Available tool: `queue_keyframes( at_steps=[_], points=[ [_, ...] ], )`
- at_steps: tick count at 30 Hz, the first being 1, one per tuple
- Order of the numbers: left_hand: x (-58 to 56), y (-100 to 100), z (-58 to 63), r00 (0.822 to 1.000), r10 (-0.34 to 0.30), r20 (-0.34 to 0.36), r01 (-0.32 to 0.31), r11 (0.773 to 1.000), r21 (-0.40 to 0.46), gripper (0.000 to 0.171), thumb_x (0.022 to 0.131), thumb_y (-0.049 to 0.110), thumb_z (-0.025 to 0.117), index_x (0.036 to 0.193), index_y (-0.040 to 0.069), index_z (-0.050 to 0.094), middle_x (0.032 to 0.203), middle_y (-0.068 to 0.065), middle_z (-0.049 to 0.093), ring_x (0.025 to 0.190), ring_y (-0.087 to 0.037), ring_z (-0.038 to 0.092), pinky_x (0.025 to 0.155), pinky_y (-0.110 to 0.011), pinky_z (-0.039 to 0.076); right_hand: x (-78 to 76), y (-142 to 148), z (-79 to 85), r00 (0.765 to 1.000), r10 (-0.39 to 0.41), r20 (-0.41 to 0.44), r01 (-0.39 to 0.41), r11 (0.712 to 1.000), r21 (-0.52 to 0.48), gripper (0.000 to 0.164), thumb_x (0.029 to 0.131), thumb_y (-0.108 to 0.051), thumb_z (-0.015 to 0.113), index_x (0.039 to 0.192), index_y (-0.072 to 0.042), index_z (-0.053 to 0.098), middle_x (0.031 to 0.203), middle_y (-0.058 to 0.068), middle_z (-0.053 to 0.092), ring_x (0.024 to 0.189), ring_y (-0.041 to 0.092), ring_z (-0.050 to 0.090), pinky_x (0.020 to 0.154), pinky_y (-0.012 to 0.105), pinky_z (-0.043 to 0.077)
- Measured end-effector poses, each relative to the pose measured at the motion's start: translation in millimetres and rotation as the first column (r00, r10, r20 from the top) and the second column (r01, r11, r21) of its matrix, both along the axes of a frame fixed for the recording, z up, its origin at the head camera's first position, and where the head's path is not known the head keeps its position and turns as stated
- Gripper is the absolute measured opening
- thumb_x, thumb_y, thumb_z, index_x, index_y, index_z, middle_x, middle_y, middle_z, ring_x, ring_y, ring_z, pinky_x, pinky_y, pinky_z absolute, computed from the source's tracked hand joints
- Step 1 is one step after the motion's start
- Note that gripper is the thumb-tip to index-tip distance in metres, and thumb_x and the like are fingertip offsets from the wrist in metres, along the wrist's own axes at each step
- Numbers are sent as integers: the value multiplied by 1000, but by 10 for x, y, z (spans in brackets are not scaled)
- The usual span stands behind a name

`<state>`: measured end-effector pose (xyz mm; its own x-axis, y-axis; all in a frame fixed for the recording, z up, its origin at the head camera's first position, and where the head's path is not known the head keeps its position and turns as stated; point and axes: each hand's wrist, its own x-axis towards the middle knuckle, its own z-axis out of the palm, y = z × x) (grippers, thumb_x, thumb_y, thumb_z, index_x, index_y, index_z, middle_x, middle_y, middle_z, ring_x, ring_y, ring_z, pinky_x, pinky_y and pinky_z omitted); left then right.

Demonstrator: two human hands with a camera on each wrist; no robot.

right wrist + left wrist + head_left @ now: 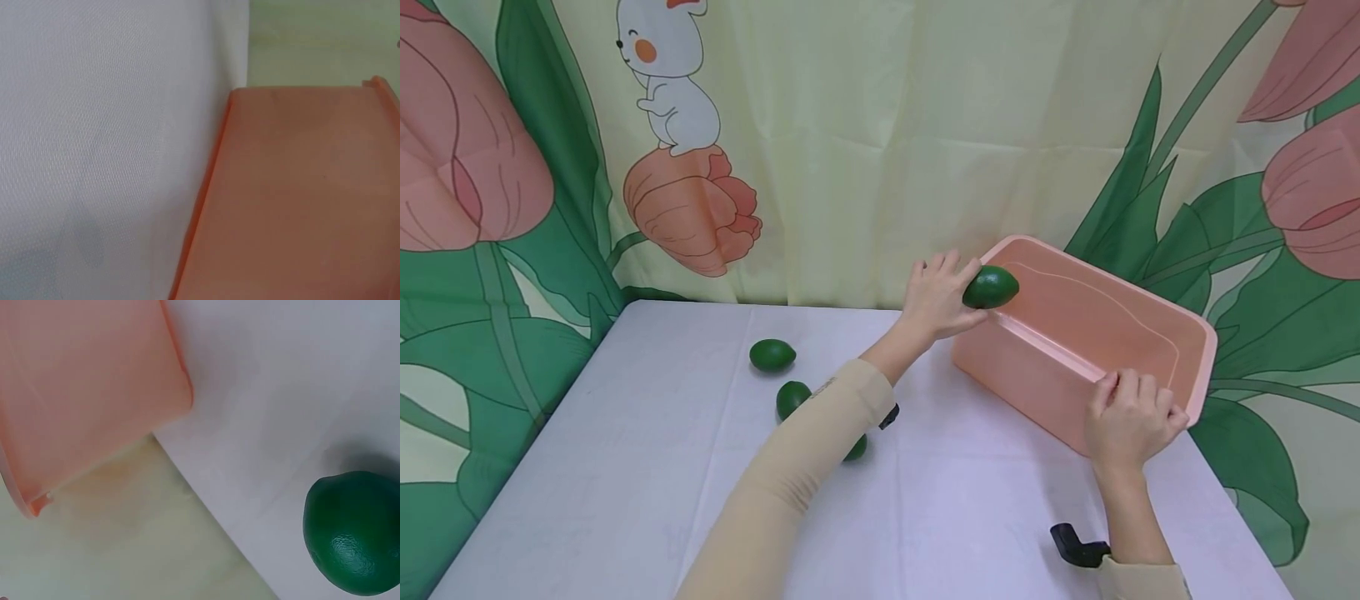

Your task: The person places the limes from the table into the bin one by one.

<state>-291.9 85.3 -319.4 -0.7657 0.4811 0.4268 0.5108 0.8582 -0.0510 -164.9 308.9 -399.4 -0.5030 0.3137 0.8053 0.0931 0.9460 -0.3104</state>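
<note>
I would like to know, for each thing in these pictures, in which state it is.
Pink bin: open, contents unclear
Held green fruit: whole-looking, in the left hand
Left hand: holding that fruit
Right hand: gripping the bin's rim
Far green fruit: lying on the table
Middle green fruit: partly hidden by the sleeve
Near green fruit: mostly hidden
White tablecloth: spread, lightly creased
Curtain: hanging, slightly wrinkled
</note>
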Motion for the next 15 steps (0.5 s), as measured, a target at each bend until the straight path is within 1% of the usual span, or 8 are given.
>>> queue_keyframes(
  at_steps=[6,10,15],
  points=[
    [-7,73,10,1000,0,-6,0,999,-38,69,74,69,48,131,32,38,115,2,44,101,-15,42,82,-33,35,2,1,-16,1000,-2,12,2,1000,-5,41,93,-28,37,89,9,55,87,27,54,82,43,44,78,56,25],
    [-15,127,20,1000,-3,-9,2,999,-53,68,74,71,47,128,32,39,113,3,44,101,-14,42,80,-33,35,-4,1,-17,1000,-2,5,2,1000,-7,41,93,-28,37,89,9,55,87,27,54,83,43,45,79,56,25],
    [-28,205,35,1000,7,3,-6,997,-73,68,73,74,45,126,32,37,115,5,43,103,-13,41,82,-33,34,-24,10,-24,1000,-1,-2,1,1000,-6,40,93,-27,37,89,9,55,87,28,54,83,43,45,79,56,25]
  ],
)
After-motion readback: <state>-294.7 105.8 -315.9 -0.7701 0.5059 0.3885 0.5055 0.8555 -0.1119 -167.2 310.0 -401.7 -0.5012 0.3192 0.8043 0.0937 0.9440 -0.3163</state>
